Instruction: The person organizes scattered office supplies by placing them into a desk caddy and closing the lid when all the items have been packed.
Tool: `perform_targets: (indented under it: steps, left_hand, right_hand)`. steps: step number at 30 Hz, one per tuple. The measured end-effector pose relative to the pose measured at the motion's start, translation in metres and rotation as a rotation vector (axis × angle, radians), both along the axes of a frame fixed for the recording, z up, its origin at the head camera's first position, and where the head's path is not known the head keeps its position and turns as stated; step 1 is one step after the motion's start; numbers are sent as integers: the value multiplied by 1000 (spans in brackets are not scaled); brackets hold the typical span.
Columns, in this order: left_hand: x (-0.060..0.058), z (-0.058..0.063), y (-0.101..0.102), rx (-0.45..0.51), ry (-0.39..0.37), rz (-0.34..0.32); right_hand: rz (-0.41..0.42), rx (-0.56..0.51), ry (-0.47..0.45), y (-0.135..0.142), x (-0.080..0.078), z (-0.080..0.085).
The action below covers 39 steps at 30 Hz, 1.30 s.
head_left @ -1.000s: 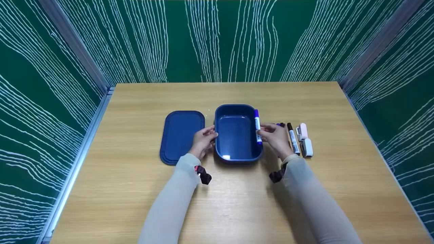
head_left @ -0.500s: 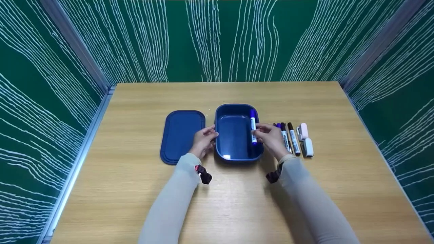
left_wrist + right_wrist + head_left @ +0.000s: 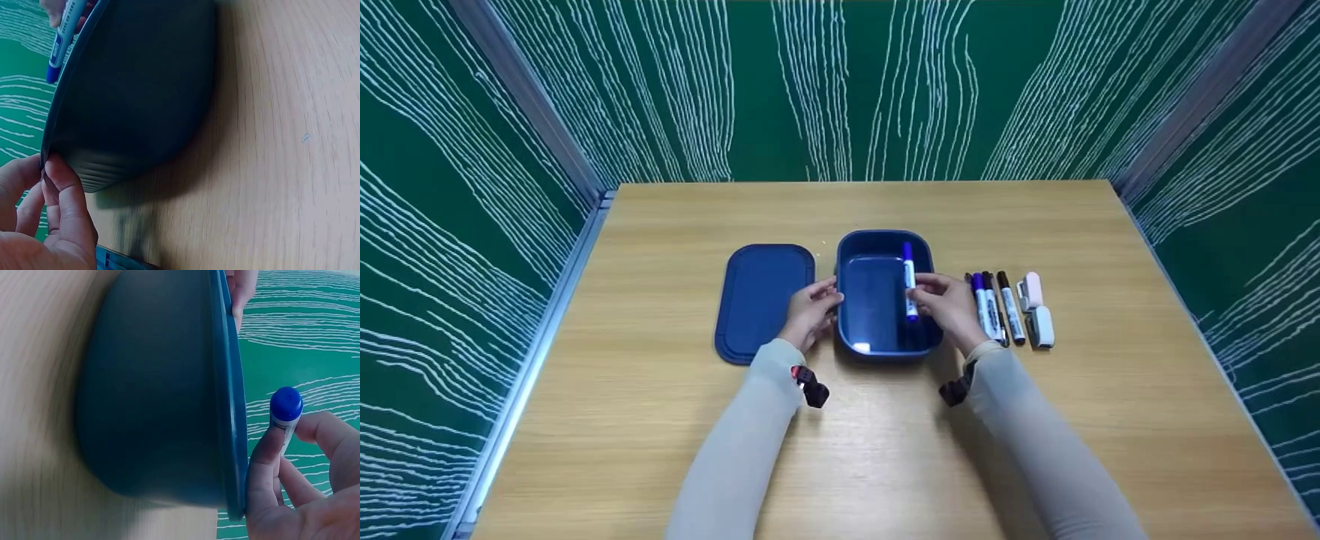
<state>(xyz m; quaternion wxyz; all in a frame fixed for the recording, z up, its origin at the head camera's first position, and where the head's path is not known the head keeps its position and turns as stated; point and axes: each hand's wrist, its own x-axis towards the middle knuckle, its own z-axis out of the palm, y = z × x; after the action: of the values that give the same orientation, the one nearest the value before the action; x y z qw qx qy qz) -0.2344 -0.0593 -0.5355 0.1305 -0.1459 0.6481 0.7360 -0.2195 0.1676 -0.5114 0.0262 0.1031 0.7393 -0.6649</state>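
Observation:
A dark blue rectangular container (image 3: 877,300) with rounded corners stands upright on the table. My left hand (image 3: 811,311) pinches its left rim between thumb and fingers, as the left wrist view also shows at the rim (image 3: 47,132). Above the container's opening, my right hand (image 3: 949,306) holds a white marker (image 3: 910,279) with a blue cap and blue end. In the right wrist view the marker's blue end (image 3: 287,404) points toward the camera, apart from the rim. Thumb and fingers of the right hand (image 3: 306,495) pinch the barrel.
Left of the container lies a flat dark blue lid (image 3: 765,304). To the right are several pens and markers (image 3: 988,306) side by side, a pink stapler-like object (image 3: 1030,291) and a pale blue one (image 3: 1041,326). Green patterned panels (image 3: 877,90) border the table.
My right hand has carried the marker leftward from the container's right rim to over its opening, uncovering more of the pens at right. My left hand stays at the left rim.

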Motion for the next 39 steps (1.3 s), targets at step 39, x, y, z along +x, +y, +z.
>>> perform_targets:
  steps: [39]
  left_hand:
    - [-2, 1, -1, -16, -21, -3]
  right_hand:
    - [188, -37, -150, -60, -7, -31]
